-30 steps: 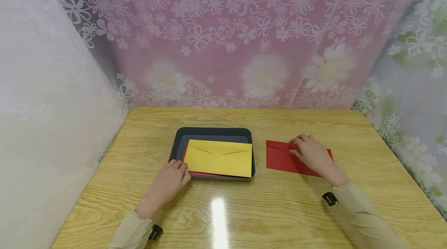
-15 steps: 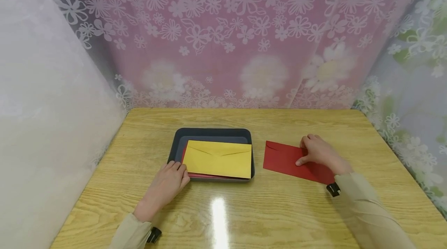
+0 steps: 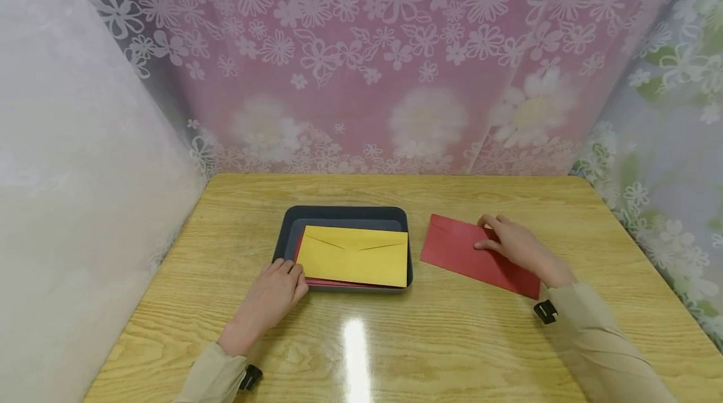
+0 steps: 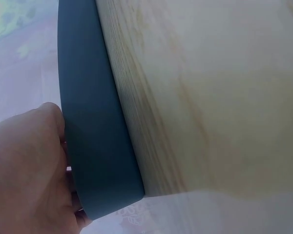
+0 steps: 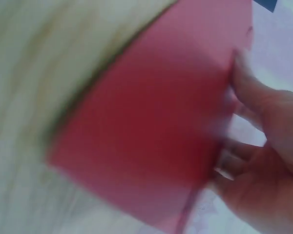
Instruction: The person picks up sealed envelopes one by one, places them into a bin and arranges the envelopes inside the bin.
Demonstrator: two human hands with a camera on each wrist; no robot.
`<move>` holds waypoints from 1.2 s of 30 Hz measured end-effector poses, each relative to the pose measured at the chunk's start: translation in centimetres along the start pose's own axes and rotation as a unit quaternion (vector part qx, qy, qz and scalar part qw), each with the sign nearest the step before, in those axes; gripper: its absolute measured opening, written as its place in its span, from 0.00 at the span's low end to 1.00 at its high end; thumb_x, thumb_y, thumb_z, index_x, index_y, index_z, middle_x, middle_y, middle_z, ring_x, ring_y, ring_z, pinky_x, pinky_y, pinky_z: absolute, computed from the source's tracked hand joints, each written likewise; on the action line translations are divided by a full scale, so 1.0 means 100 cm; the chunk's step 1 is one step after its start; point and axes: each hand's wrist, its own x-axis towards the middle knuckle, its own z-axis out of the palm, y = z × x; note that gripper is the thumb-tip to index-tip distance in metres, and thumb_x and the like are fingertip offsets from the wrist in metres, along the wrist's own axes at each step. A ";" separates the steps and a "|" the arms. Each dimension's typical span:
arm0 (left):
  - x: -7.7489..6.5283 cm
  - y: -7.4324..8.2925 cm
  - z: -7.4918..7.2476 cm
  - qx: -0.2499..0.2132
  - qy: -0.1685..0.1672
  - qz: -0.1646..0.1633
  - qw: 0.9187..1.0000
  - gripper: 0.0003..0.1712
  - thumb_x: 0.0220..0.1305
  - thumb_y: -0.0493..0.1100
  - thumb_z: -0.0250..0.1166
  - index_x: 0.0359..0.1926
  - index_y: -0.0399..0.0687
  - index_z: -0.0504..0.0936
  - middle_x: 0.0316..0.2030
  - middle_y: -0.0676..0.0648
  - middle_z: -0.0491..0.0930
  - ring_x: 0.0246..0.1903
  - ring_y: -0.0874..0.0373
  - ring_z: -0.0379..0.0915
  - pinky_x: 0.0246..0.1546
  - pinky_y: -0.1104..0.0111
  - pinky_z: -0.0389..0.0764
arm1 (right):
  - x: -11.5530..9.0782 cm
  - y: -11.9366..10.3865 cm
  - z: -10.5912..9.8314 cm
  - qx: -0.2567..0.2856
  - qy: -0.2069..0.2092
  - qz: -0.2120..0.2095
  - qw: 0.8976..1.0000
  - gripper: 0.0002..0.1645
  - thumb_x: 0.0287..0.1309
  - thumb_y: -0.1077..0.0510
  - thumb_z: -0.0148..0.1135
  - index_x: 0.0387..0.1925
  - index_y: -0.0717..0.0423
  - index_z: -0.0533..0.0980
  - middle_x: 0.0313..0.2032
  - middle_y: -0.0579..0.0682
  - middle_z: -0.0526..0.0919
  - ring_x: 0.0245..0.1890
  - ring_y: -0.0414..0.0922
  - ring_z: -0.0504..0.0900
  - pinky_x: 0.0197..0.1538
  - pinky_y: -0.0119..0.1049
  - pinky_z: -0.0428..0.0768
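My right hand (image 3: 516, 245) pinches a red envelope (image 3: 457, 246) along its far edge, thumb on the face that shows and fingers behind. In the right wrist view the envelope (image 5: 151, 117) is blurred and tilted up from the wood. My left hand (image 3: 273, 293) grips the near left corner of a dark grey tray (image 3: 347, 213). The left wrist view has that hand against the tray's outer wall (image 4: 95, 112), its fingertips partly hidden. Inside the tray a yellow envelope (image 3: 356, 258) lies flap up, over red ones that peek out at its left and near edges.
The wooden table (image 3: 440, 340) reaches back to a pink floral curtain (image 3: 350, 76). A whitish sheet (image 3: 85, 171) hangs at the left and a flowered one (image 3: 678, 158) at the right. Each sleeve has a black clip near the wrist.
My right hand has taken hold of the red envelope and lifted it off the table, its left end raised and turned a little. The left hand and tray have stayed put.
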 end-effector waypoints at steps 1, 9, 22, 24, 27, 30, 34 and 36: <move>0.000 0.000 0.000 0.000 0.000 0.000 1.000 0.13 0.67 0.38 0.57 0.24 0.50 0.67 0.22 0.55 0.60 0.26 0.59 0.52 0.30 0.69 0.58 | 0.000 -0.001 0.001 -0.007 0.018 -0.005 1.000 0.21 0.64 0.51 0.67 0.51 0.58 0.73 0.42 0.60 0.80 0.36 0.54 0.81 0.40 0.51 0.79; 0.001 -0.001 0.001 -0.003 -0.004 -0.002 1.000 0.14 0.68 0.39 0.56 0.23 0.50 0.66 0.22 0.54 0.60 0.26 0.59 0.51 0.31 0.69 0.57 | 0.007 -0.008 0.003 -0.082 0.188 -0.071 0.976 0.11 0.65 0.55 0.66 0.42 0.56 0.74 0.31 0.51 0.82 0.27 0.48 0.79 0.33 0.47 0.77; 0.001 0.000 0.003 0.001 -0.013 -0.005 1.000 0.14 0.68 0.39 0.56 0.24 0.49 0.68 0.22 0.53 0.63 0.26 0.57 0.55 0.31 0.69 0.58 | 0.024 -0.046 -0.040 -0.166 0.352 -0.126 0.912 0.19 0.65 0.49 0.63 0.34 0.61 0.71 0.24 0.57 0.76 0.30 0.59 0.77 0.36 0.50 0.71; 0.001 -0.001 0.002 -0.001 -0.013 -0.005 1.000 0.13 0.68 0.39 0.57 0.24 0.50 0.68 0.22 0.53 0.63 0.26 0.58 0.55 0.31 0.69 0.59 | 0.027 -0.058 -0.047 -0.160 0.372 -0.129 0.905 0.21 0.68 0.47 0.60 0.35 0.62 0.72 0.26 0.58 0.77 0.31 0.60 0.76 0.36 0.50 0.69; 0.000 -0.001 0.001 -0.004 -0.014 -0.003 1.000 0.13 0.68 0.38 0.57 0.24 0.50 0.68 0.22 0.53 0.62 0.26 0.58 0.54 0.31 0.69 0.58 | 0.034 -0.079 -0.051 -0.151 0.391 -0.130 0.898 0.21 0.70 0.46 0.59 0.36 0.63 0.73 0.28 0.59 0.78 0.31 0.60 0.75 0.35 0.50 0.67; 0.000 -0.001 -0.001 -0.005 -0.019 -0.007 1.000 0.13 0.68 0.38 0.57 0.25 0.50 0.68 0.23 0.53 0.62 0.26 0.58 0.54 0.31 0.69 0.59 | 0.041 -0.105 -0.051 -0.121 0.383 -0.127 0.907 0.18 0.67 0.49 0.63 0.38 0.63 0.74 0.31 0.59 0.81 0.33 0.59 0.77 0.35 0.50 0.69; -0.001 0.000 0.000 -0.006 -0.024 -0.013 1.000 0.14 0.69 0.38 0.56 0.25 0.49 0.68 0.23 0.53 0.63 0.27 0.57 0.54 0.32 0.68 0.59 | 0.052 -0.139 -0.047 -0.040 0.344 -0.141 0.927 0.14 0.64 0.57 0.67 0.44 0.64 0.77 0.38 0.59 0.83 0.39 0.57 0.79 0.43 0.51 0.75; -0.001 0.000 0.000 -0.005 -0.023 -0.011 1.000 0.14 0.69 0.38 0.57 0.24 0.49 0.68 0.23 0.53 0.63 0.26 0.57 0.55 0.32 0.68 0.59 | 0.058 -0.155 -0.044 -0.001 0.319 -0.155 0.935 0.13 0.65 0.60 0.65 0.46 0.64 0.77 0.41 0.59 0.83 0.41 0.56 0.79 0.48 0.51 0.77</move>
